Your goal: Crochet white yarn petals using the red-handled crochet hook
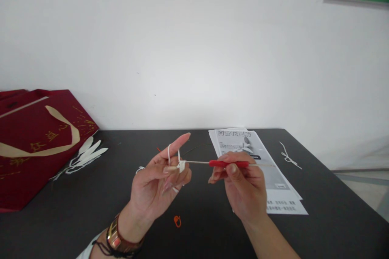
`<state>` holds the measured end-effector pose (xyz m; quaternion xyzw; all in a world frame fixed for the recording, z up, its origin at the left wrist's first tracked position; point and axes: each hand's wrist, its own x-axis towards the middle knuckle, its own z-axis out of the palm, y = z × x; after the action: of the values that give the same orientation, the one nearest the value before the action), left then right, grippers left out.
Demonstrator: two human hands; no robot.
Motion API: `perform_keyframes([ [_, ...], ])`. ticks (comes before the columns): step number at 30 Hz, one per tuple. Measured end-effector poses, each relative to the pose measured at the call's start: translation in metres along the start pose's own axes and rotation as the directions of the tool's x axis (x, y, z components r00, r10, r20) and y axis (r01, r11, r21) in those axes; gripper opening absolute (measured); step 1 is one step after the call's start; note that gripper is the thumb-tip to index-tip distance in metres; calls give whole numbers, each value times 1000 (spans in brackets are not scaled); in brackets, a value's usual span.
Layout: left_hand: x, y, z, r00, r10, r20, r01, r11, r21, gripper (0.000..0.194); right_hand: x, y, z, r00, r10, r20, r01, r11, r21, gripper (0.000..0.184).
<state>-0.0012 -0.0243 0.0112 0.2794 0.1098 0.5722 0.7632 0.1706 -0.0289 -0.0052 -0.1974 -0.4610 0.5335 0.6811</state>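
Note:
My left hand [158, 186] pinches a small piece of white crochet work [181, 166] between thumb and fingers. Its index finger points up and to the right, with white yarn [169, 154] looped around it and running down to the piece. In my right hand [244, 186] is a crochet hook [228, 164] with a red grip, held level between thumb and fingers. The hook's thin metal shaft reaches left to the white piece, where its tip meets the stitches; the tip itself is hidden.
An orange stitch marker [177, 221] lies on the dark table [200, 238] below my hands. Printed sheets [285, 194] are under and behind my right hand. A knotted white yarn piece [288, 157] lies farther right. White crocheted petals [88, 151] rest beside a dark red bag [33, 174] at left.

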Motion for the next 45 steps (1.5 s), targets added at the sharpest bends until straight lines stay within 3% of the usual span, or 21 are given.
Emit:
perform_keyframes([
  [9,0,2,-1,998,-18,54,19,1000,-10,54,4,-4,-3,1000,-17,24,18,1000,-14,6],
  [19,1,8,-1,991,-98,90,102,994,-47,55,7,-14,-14,981,-83,177,101,990,-95,11],
  [31,3,8,-7,984,-144,108,145,989,-1,55,9,-21,-22,967,-71,244,108,983,-145,11],
  [38,2,7,-10,980,-137,142,128,990,66,50,13,-19,-20,982,-25,188,35,998,-54,5],
  [41,2,6,-11,982,-110,152,91,988,127,48,14,-18,-15,992,80,95,-82,997,16,4],
  [45,4,5,-11,985,-61,163,27,978,205,45,15,-14,-9,968,249,5,-248,959,140,8],
])
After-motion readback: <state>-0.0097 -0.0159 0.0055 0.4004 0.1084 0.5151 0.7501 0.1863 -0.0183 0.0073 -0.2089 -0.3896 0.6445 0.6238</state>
